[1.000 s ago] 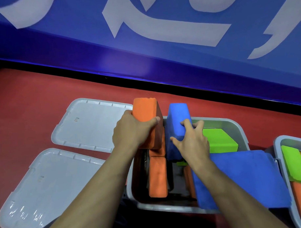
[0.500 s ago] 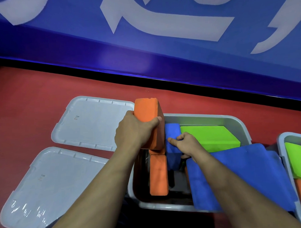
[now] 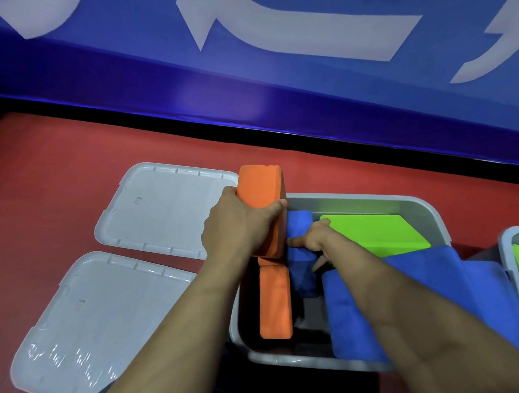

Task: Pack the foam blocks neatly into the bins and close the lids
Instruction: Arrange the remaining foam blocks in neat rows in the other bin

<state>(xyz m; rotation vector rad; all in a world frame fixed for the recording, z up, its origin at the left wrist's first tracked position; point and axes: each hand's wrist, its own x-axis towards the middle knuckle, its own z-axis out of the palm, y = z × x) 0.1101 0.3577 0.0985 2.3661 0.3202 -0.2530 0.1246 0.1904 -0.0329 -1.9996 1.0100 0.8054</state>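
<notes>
Two grey lids lie flat on the red floor left of the work area: the far lid (image 3: 167,208) and the near lid (image 3: 89,325), both inner side up and clear of the bins. The main bin (image 3: 367,203) stands open at centre; a second bin (image 3: 508,246) is cut off at the right edge and holds a green piece. Inside the main bin, an orange block (image 3: 275,303) stands on edge against the left wall, a green block (image 3: 377,233) lies tilted at the far right, and a large blue block (image 3: 417,282) lies across the right rim, covering part of the opening. The left hand (image 3: 239,229) is clamped on an upright orange block (image 3: 261,187) raised above the bin's far-left corner, thumb on its right face. The right hand (image 3: 312,238) reaches into the bin, fingers spread and pressed against a smaller blue block (image 3: 299,227) standing between the orange and green blocks; no closed grip is visible.
</notes>
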